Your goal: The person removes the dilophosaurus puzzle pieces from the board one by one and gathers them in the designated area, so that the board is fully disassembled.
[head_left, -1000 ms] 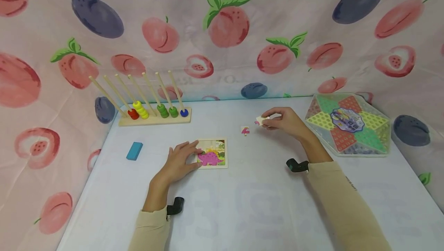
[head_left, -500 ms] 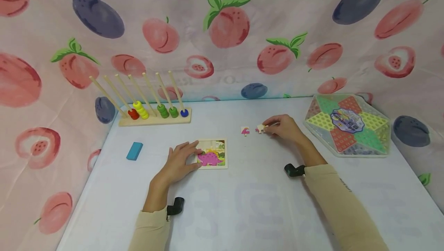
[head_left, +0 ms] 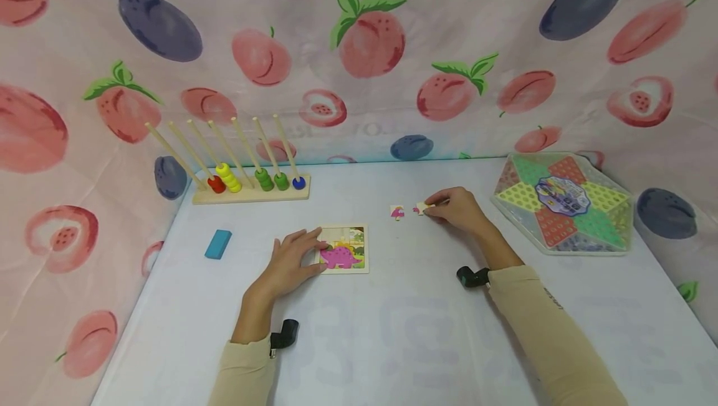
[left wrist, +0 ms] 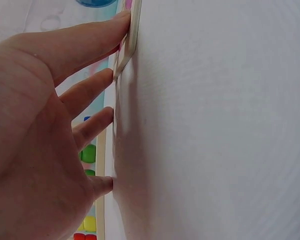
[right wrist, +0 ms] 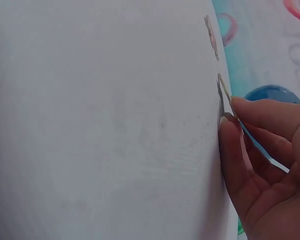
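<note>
A framed dinosaur puzzle [head_left: 341,257] lies flat on the table. My left hand [head_left: 287,264] rests at its left edge, fingers spread, with thumb and a fingertip on the frame. In the left wrist view the thumb of my left hand [left wrist: 45,100] touches the wooden edge [left wrist: 135,30]. My right hand [head_left: 461,211] pinches a small puzzle piece [head_left: 421,208] at its right side; the right wrist view shows that piece [right wrist: 227,92] tilted, one end near the table, between fingers and thumb of my right hand [right wrist: 270,150]. Another piece [head_left: 397,211] lies just to the left.
A wooden bead rack [head_left: 252,194] with coloured beads stands at the back left. A blue block [head_left: 217,244] lies left of my left hand. A hexagonal patterned box [head_left: 563,203] sits at the back right. Patterned cloth hangs behind the table.
My right hand has moved down and slightly left with its piece, bringing it near table level beside the other piece. My left hand has not visibly moved.
</note>
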`<state>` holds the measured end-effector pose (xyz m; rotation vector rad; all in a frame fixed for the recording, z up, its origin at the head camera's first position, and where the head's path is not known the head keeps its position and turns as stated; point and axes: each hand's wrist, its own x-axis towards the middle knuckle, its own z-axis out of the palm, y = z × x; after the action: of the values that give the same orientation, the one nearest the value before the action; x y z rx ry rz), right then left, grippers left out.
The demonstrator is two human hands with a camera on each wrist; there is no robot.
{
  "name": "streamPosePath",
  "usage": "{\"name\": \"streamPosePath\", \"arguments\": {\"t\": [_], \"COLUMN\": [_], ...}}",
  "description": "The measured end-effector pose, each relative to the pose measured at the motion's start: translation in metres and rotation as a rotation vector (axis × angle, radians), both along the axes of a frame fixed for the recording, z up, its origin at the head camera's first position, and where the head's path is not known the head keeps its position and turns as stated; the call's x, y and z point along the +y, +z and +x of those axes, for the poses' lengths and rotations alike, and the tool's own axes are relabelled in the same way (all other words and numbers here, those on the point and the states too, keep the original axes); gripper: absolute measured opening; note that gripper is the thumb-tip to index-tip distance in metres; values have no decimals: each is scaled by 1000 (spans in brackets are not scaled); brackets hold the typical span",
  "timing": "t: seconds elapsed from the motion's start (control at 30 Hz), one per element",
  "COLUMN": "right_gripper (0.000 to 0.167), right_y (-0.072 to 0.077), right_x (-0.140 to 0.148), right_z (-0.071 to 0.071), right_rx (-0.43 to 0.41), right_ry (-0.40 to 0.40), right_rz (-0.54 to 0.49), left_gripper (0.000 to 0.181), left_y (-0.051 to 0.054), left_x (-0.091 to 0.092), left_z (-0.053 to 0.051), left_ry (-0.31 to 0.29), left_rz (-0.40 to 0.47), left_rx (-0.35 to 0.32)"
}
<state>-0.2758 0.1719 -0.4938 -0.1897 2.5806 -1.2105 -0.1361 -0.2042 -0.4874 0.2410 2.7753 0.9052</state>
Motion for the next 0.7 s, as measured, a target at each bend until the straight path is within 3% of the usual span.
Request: {"name": "streamPosePath", "arguments": {"t": [0.47, 0.7], "right_gripper": [25, 24], "right_y": [5, 3], "right_x": [-5, -3], "right_z": [2, 3], "right_rx": [35, 128], "right_ry": [-5, 9], "right_rz": [56, 138], "left_gripper": [44, 44], "left_y": [-1, 1], "left_x": [0, 1], "left_z": [0, -1], "left_ry": [-2, 3], "left_rz": [8, 9], "left_rx": [1, -6]}}
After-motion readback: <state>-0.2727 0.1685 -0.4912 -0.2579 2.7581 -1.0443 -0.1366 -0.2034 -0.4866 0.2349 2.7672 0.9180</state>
